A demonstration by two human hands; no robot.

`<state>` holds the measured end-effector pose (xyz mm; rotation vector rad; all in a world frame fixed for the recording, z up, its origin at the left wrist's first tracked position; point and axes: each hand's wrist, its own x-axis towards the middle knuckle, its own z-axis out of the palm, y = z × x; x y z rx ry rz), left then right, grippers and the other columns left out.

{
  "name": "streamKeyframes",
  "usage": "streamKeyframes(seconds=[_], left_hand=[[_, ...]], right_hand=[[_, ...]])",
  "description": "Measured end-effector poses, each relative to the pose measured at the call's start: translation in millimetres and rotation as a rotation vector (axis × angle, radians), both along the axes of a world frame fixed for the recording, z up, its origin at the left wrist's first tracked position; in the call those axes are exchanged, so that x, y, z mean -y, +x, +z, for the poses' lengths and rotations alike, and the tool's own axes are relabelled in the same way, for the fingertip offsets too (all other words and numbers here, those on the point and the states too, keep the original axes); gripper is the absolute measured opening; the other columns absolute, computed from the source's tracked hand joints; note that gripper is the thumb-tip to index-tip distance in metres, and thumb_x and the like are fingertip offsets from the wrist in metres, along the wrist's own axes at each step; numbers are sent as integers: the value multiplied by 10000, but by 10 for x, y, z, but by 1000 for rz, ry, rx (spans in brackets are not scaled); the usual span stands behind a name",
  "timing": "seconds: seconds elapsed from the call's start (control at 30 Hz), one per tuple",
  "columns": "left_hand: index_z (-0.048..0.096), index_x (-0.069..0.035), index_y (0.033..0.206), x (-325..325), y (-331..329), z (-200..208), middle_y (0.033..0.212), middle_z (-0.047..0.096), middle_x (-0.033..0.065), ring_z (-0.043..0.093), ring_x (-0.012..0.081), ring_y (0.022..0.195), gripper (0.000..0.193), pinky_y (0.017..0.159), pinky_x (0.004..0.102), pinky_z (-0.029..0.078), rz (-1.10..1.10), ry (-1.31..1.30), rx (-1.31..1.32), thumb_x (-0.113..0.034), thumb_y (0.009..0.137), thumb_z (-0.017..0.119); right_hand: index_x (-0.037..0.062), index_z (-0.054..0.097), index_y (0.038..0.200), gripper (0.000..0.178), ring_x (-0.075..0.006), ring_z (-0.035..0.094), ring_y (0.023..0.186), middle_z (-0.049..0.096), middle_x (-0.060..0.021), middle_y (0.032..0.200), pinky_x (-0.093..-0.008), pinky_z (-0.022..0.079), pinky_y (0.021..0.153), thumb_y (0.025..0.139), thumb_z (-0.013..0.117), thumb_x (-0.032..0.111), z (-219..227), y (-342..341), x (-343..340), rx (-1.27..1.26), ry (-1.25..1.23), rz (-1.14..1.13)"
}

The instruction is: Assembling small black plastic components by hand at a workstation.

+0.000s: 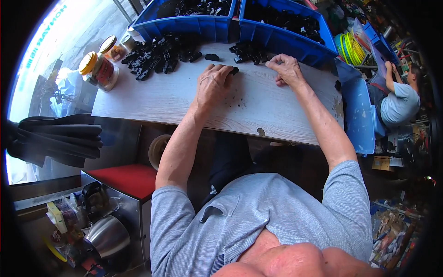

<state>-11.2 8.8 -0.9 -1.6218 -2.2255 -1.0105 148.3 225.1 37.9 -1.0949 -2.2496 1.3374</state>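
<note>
My left hand [213, 85] rests over the white wood-grain table [152, 101], its fingers closed on a small black plastic part [235, 71] that pokes out past the fingertips. To its right, my right hand [287, 70] is held with thumb and forefinger close together beside a small pile of black parts [249, 51]; anything between those fingertips is too small to make out. One loose black part [212, 57] lies just beyond my left hand. A larger heap of black parts [154, 57] spreads over the table's far left.
Two blue crates [184, 28] [286, 39] of black parts stand along the far edge. Jars [98, 71] with lids sit at the left corner. A light blue bin [359, 115] adjoins the table's right end. Another person [400, 101] sits farther right.
</note>
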Motion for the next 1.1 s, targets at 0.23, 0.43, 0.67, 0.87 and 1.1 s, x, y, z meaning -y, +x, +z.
streamKeyframes(seconds=[0.23,0.43,0.67,0.87,1.1], left_hand=[[738,-73,1115,-1,16,21,1058,746,114,677,325,987,230,901,426,539,19,-19,12,-120,893,701],[741,-75,1118,-7,6,8,1060,748,113,681,323,981,228,896,423,541,25,-21,10,-119,898,701],[745,-80,1107,-23,-2,-9,1049,751,114,689,326,967,221,889,420,541,35,-10,8,-128,896,704],[749,-78,1111,-9,-20,-11,1043,751,120,693,317,966,225,885,412,541,31,5,25,-133,897,709],[754,-72,1108,-9,-26,-5,1047,754,121,698,313,968,226,873,405,548,35,30,17,-139,895,717]], right_hand=[[33,610,1274,493,-96,589,478,624,-60,664,-246,534,423,860,798,223,19,68,15,-20,-30,-100],[41,598,1317,552,-112,564,453,586,-52,620,-268,506,400,856,805,263,55,-38,68,25,24,-142],[84,718,1179,375,-148,650,518,688,-105,753,-268,565,468,900,726,334,64,-226,25,187,-10,-147],[80,705,1109,288,-138,567,472,545,-41,601,-297,513,416,919,693,296,73,-83,78,173,-170,-166],[88,657,1189,324,-144,582,471,540,-36,590,-312,531,420,896,716,213,30,95,111,86,-237,-134]])
